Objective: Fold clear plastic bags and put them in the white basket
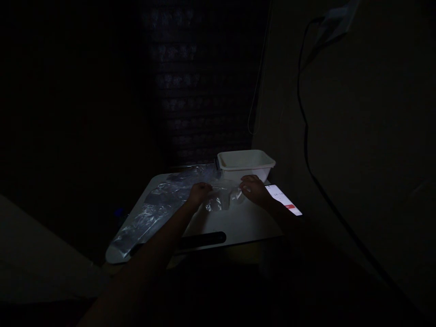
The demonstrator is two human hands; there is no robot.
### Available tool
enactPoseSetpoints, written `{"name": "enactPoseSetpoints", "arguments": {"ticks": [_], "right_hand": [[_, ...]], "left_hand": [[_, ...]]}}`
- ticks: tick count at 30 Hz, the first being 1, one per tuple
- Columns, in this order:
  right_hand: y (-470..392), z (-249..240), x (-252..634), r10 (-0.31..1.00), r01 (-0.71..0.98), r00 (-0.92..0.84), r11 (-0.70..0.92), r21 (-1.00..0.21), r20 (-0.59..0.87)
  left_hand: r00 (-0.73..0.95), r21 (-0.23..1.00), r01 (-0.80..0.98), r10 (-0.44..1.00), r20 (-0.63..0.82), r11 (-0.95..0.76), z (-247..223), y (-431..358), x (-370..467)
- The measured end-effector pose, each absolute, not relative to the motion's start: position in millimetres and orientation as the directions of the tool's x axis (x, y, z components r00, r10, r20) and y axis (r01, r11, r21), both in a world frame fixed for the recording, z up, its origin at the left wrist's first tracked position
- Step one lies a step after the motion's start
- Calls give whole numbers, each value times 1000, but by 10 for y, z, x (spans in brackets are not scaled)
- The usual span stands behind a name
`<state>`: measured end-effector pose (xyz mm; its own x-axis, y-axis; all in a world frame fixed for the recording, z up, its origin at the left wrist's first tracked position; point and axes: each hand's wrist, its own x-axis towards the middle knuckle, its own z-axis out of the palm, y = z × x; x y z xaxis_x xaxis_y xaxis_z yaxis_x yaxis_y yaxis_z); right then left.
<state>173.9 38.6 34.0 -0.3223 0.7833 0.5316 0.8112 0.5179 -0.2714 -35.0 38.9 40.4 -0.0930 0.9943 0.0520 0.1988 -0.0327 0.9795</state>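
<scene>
Between my hands hangs a clear plastic bag [218, 200], shiny and slightly crumpled, above the white table [235, 225]. My left hand [200, 193] pinches its upper left edge. On the other side, my right hand [252, 188] is closed on the right part of the bag, just in front of a white plastic tub [243, 169]. More clear plastic bags [156, 211] lie spread flat over the left half of the table. The room is dark, so fine details of the fingers are hard to see.
A lit phone [284, 200] lies at the table's right edge. The tabletop has a dark slot [204, 239] along its front. A black cable [305, 136] runs down the right wall from an outlet [335, 22]. Dark blinds [177, 91] hang behind.
</scene>
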Motion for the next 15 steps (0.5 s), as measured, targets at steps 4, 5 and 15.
{"name": "enactPoseSetpoints", "arguments": {"ticks": [4,5,15], "right_hand": [[386,347,1762,790,826,-294,494,-273,538],[384,351,1768,789,825,-301,497,-268,536],[372,351,1833,839,881,-229,394,-262,493]], "left_hand": [[-121,993,114,992,-30,44,423,380,-362],[-122,994,93,992,-42,54,429,379,-363],[-115,996,-77,992,-58,49,424,386,-356]]}}
